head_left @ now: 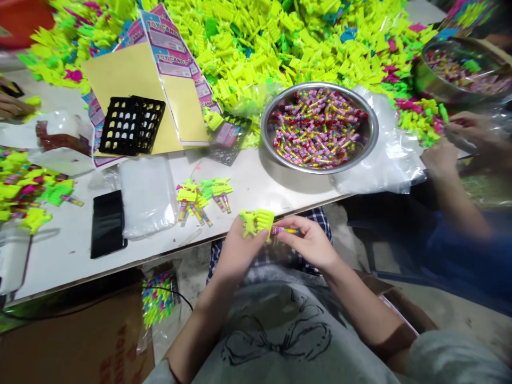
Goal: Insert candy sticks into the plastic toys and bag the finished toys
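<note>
My left hand (pixel 241 242) is closed around a yellow-green plastic toy (pixel 262 220), just off the table's front edge. Between the fingertips of my right hand (pixel 312 241) is a small wrapped candy tube (pixel 285 230), pink with a yellow end. One end of the tube meets the toy's right side; how far it goes in is hidden by my fingers. Left of my hands, several toys with candy tubes attached (pixel 196 198) lie in a small group on the table. Beyond my hands stands a steel bowl (pixel 374 140) of similar candy tubes.
A large heap of yellow-green toys (pixel 272 48) covers the back of the table. Clear plastic bags (pixel 146 197), a black phone (pixel 108 224), black perforated trays (pixel 132 125) and printed cards (pixel 172 58) lie at left. Another person's hands (pixel 442 154) work at right; a second bowl (pixel 434 88) stands there.
</note>
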### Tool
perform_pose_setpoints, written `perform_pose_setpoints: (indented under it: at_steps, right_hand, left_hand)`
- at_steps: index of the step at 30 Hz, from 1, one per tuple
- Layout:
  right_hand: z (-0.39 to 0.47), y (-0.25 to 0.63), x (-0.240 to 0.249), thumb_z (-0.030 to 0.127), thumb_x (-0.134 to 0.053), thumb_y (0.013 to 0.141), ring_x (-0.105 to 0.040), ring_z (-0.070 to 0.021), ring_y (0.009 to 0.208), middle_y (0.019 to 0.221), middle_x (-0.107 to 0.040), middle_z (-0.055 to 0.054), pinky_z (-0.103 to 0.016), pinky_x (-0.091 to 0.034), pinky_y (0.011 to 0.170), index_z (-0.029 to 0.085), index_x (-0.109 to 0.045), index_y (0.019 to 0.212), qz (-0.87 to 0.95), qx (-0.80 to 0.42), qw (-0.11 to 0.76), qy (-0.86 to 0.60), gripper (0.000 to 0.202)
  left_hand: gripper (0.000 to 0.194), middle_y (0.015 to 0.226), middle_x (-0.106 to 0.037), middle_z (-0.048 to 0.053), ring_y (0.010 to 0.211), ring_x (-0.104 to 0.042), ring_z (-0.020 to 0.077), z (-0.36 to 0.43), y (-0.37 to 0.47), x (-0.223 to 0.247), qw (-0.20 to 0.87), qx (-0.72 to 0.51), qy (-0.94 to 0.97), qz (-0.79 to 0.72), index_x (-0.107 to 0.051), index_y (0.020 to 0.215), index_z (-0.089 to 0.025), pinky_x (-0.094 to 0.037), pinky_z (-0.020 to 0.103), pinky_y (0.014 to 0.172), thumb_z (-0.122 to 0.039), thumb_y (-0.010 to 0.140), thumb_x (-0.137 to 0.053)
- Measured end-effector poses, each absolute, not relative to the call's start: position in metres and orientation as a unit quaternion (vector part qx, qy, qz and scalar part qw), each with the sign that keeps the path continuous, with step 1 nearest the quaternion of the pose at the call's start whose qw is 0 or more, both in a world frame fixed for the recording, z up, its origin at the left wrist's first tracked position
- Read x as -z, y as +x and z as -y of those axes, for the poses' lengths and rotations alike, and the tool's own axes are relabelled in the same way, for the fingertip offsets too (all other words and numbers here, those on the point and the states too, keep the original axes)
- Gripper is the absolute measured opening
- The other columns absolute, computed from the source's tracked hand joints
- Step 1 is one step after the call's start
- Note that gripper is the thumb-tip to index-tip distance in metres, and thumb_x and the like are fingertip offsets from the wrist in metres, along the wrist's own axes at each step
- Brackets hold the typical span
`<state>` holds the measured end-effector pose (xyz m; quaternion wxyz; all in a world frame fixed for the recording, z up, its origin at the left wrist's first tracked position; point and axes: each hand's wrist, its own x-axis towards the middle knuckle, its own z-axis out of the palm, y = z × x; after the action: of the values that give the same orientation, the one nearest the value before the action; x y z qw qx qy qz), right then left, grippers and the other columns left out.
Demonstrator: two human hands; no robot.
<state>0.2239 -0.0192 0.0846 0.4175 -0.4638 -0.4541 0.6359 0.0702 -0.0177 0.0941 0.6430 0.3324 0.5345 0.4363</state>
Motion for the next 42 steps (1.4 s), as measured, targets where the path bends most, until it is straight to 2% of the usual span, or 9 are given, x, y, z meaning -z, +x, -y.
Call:
perform_pose_setpoints:
  at_steps: [5,10,13,17,21,24,27,34,42]
  right_hand:
    - [0.020,0.224,-0.080,0.026,-0.064,0.074,-0.062,-0.0167,0.085,0.091,-0.068,-0.003,-0.032,-0.050,0.077,0.021,-0.066,0.089,0.491,-0.578,0.416,-0.502,0.016]
    - [0.017,0.220,-0.072,0.026,-0.065,0.073,-0.062,-0.0137,0.080,0.087,-0.068,-0.002,-0.026,-0.049,0.073,0.021,-0.065,0.087,0.461,-0.621,0.425,-0.471,0.015]
    - [0.015,0.215,-0.066,0.027,-0.063,0.075,-0.059,-0.0092,0.062,0.076,-0.067,0.000,-0.020,-0.047,0.056,0.020,-0.061,0.090,0.404,-0.665,0.448,-0.440,0.016]
    - [0.017,0.202,-0.067,0.035,-0.057,0.080,-0.052,-0.0054,0.043,0.094,-0.065,-0.002,-0.018,-0.038,0.035,0.023,-0.053,0.096,0.313,-0.684,0.529,-0.393,0.021]
    - [0.022,0.184,-0.075,0.031,-0.064,0.074,-0.057,-0.0071,0.047,0.085,-0.065,0.001,-0.021,-0.047,0.046,0.023,-0.056,0.090,0.309,-0.688,0.530,-0.387,0.020]
    - [0.024,0.172,-0.079,0.028,-0.067,0.071,-0.062,-0.0125,0.075,0.092,-0.065,-0.001,-0.024,-0.052,0.062,0.022,-0.060,0.087,0.317,-0.658,0.550,-0.405,0.018]
    - [0.027,0.166,-0.077,0.026,-0.066,0.071,-0.059,-0.0148,0.093,0.096,-0.065,-0.001,-0.027,-0.051,0.076,0.022,-0.061,0.085,0.341,-0.649,0.543,-0.408,0.015]
    - [0.042,0.171,-0.056,0.025,-0.063,0.075,-0.061,-0.0131,0.083,0.089,-0.065,-0.001,-0.029,-0.048,0.082,0.022,-0.060,0.091,0.324,-0.605,0.555,-0.471,0.017]
    - [0.046,0.161,-0.043,0.030,-0.065,0.071,-0.059,-0.0106,0.071,0.086,-0.062,-0.001,-0.026,-0.048,0.071,0.021,-0.056,0.087,0.242,-0.678,0.524,-0.456,0.020]
  left_hand:
    - [0.036,0.088,-0.061,0.001,0.076,-0.060,0.0137,0.017,0.073,-0.094,0.596,-0.438,0.360,-0.569,-0.048,0.095,-0.018,-0.048,0.024,0.068,-0.024,0.065,-0.067]
    - [0.033,0.084,-0.060,0.001,0.075,-0.058,0.0136,0.019,0.071,-0.089,0.630,-0.433,0.343,-0.545,-0.049,0.096,-0.019,-0.046,0.024,0.067,-0.026,0.069,-0.065]
    - [0.024,0.085,-0.056,0.000,0.078,-0.055,0.0133,0.018,0.062,-0.081,0.583,-0.482,0.391,-0.524,-0.054,0.088,-0.020,-0.043,0.024,0.071,-0.022,0.067,-0.066]
    - [0.012,0.087,-0.050,0.002,0.086,-0.050,0.0159,0.012,0.048,-0.075,0.485,-0.473,0.559,-0.478,-0.059,0.070,-0.018,-0.039,0.025,0.077,-0.015,0.063,-0.067]
    - [0.027,0.093,-0.053,0.000,0.083,-0.052,0.0132,0.013,0.051,-0.078,0.541,-0.503,0.471,-0.482,-0.055,0.087,-0.024,-0.041,0.024,0.073,-0.014,0.064,-0.066]
    - [0.049,0.115,-0.052,0.002,0.089,-0.055,0.0145,0.021,0.064,-0.079,0.631,-0.573,0.299,-0.429,-0.045,0.110,-0.032,-0.045,0.026,0.071,-0.025,0.066,-0.065]
    - [0.051,0.122,-0.052,0.007,0.102,-0.053,0.0187,0.027,0.076,-0.077,0.659,-0.612,0.213,-0.383,-0.043,0.118,-0.028,-0.045,0.030,0.080,-0.035,0.070,-0.061]
    - [0.028,0.090,-0.068,0.005,0.084,-0.061,0.0123,0.016,0.081,-0.079,0.589,-0.630,0.154,-0.483,-0.057,0.105,-0.018,-0.045,0.022,0.076,-0.032,0.081,-0.053]
    - [0.031,0.094,-0.068,0.009,0.083,-0.063,0.0163,0.018,0.086,-0.079,0.628,-0.576,0.146,-0.502,-0.061,0.100,-0.014,-0.048,0.022,0.062,-0.034,0.076,-0.058]
